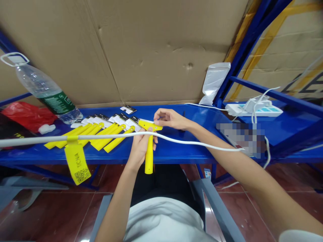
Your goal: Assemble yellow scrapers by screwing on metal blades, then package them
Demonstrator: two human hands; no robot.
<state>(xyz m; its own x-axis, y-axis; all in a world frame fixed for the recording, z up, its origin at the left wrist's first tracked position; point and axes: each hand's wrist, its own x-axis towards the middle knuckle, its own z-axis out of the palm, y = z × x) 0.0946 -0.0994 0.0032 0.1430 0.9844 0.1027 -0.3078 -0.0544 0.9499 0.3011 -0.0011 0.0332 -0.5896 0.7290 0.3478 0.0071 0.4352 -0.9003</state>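
Note:
My left hand is closed around a yellow T-shaped scraper, just below its wide head. The head points away from me, with a thin pale strip along its far edge, and the handle hangs toward me over the table's front edge. My right hand has its fingertips pinched together at the right part of the head; whether something small is between them is too fine to make out. Left of my hands, several more yellow scrapers lie in a slanted row, with black-and-white cards at their far ends.
A white cable crosses in front of my view, carrying a yellow tag. On the blue table stand a large plastic bottle and a red bag at left. A power strip and a blurred-out flat item lie at right.

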